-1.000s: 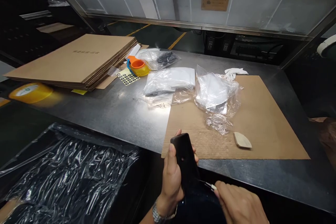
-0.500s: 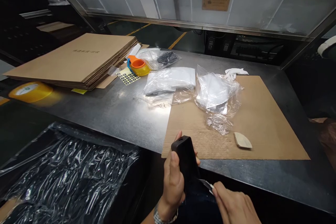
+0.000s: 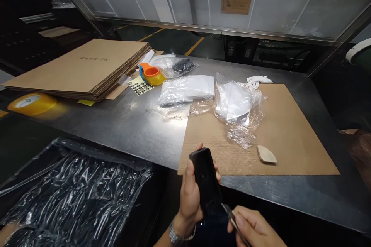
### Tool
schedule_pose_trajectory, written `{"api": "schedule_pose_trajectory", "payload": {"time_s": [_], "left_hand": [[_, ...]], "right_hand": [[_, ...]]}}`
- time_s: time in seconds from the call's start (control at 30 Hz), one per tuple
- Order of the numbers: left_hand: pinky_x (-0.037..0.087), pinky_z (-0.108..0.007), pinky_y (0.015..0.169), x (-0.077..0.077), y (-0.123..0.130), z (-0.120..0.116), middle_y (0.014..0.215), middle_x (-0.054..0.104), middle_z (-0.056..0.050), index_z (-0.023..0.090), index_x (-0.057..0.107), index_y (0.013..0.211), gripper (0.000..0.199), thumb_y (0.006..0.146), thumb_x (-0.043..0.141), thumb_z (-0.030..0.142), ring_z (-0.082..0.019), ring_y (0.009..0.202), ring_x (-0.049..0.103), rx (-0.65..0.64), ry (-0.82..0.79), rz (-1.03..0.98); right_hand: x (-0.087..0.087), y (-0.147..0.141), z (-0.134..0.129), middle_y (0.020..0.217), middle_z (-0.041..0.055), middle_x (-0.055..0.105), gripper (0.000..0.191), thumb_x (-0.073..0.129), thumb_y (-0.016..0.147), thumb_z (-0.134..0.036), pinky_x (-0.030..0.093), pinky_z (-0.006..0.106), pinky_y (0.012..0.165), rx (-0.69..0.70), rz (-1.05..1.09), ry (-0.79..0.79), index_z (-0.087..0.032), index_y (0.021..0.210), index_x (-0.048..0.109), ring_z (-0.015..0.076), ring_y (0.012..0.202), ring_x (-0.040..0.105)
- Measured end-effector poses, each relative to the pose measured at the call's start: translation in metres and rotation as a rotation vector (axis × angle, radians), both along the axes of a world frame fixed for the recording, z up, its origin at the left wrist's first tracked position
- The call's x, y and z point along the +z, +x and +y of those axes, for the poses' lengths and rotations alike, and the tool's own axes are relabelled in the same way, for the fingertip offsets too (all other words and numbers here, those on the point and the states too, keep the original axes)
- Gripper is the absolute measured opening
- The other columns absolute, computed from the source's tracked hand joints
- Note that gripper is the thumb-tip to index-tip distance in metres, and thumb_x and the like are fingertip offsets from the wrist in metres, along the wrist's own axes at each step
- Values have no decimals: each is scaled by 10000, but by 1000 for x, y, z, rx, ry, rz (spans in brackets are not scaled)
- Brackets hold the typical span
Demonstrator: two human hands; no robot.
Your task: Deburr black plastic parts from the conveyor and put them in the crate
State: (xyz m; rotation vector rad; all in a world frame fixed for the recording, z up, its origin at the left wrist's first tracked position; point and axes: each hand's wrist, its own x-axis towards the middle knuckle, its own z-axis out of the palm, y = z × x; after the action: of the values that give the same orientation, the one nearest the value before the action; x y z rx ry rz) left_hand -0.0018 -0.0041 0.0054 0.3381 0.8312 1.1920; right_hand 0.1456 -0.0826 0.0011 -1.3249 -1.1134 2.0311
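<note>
My left hand (image 3: 189, 197) is wrapped round a black rectangular case (image 3: 205, 179), thumb along its left side and fingertips showing at the right edge. The case is tilted, just off the table's front edge, with a dark broad face toward me. In my right hand (image 3: 255, 225) is a slim metal craft knife (image 3: 232, 214). Its blade tip is at the lower right edge of the case; whether it touches cannot be made out. A beige wedge-shaped pad (image 3: 266, 154) lies on the cardboard sheet (image 3: 292, 131) beyond my hands.
Clear plastic bags with white sheets (image 3: 188, 87) lie mid-table, a white glove (image 3: 259, 80) behind them. Stacked flat cardboard (image 3: 84, 67), an orange tape dispenser (image 3: 150, 71) and a yellow tape roll (image 3: 30, 103) are at left. A bin lined with black plastic (image 3: 78, 197) stands front left.
The black case has turned slightly, showing more of its broad face. My right hand has rotated and the knife now points more steeply upward, its tip slightly lower.
</note>
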Motion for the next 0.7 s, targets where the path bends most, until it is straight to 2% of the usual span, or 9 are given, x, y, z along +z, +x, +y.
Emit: {"api": "schedule_pose_trajectory", "payload": {"time_s": [0.1, 0.17, 0.23, 0.33, 0.43, 0.57, 0.7], "left_hand": [[466, -245, 528, -2, 0, 3, 758, 598, -25, 324, 306, 1373, 572, 852, 428, 528, -140, 577, 567, -47, -99, -46], [471, -244, 531, -2, 2, 2, 756, 598, -24, 319, 327, 1363, 566, 848, 436, 528, -138, 573, 568, -48, -116, -47], [475, -244, 533, 0, 6, -1, 749, 604, -26, 314, 335, 1360, 558, 851, 435, 520, -139, 575, 569, -18, -98, -33], [491, -266, 533, 2, 11, -9, 761, 610, -32, 326, 326, 1364, 559, 850, 441, 512, -152, 589, 575, 55, -35, -21], [506, -295, 543, 2, 13, -14, 785, 612, -36, 336, 318, 1366, 577, 838, 454, 525, -162, 603, 578, 100, -5, -41], [498, -264, 539, 3, 10, -11, 782, 610, -29, 347, 323, 1361, 578, 834, 448, 547, -149, 601, 577, 98, -56, -79], [487, -234, 548, 4, 7, -5, 754, 600, -18, 321, 352, 1348, 536, 855, 432, 516, -133, 582, 576, 80, -104, -88]], "right_hand": [[-6, 2, 0, 523, -78, 344, 427, 424, 839, -600, 233, 202, 458, -89, -175, 145, -182, 801, 504, 69, 468, 311], [-9, 1, 2, 560, -68, 331, 394, 457, 835, -559, 248, 212, 493, -162, -286, 244, -181, 729, 487, 78, 519, 307], [-11, -4, 5, 573, -59, 337, 401, 471, 828, -546, 259, 217, 508, -198, -344, 266, -178, 670, 460, 83, 542, 311], [-14, -15, 9, 535, -63, 334, 438, 503, 794, -576, 258, 210, 465, -230, -332, 199, -183, 619, 421, 72, 493, 318], [-19, -24, 12, 450, -82, 352, 446, 503, 792, -594, 205, 191, 385, -266, -183, 87, -193, 624, 403, 46, 390, 285], [-26, -24, 11, 396, -109, 371, 424, 537, 779, -586, 171, 167, 337, -321, 55, -28, -173, 712, 468, 25, 319, 234], [-32, -23, 7, 390, -125, 328, 411, 565, 772, -567, 174, 157, 339, -410, 55, -36, -167, 721, 490, 21, 327, 212]]}}
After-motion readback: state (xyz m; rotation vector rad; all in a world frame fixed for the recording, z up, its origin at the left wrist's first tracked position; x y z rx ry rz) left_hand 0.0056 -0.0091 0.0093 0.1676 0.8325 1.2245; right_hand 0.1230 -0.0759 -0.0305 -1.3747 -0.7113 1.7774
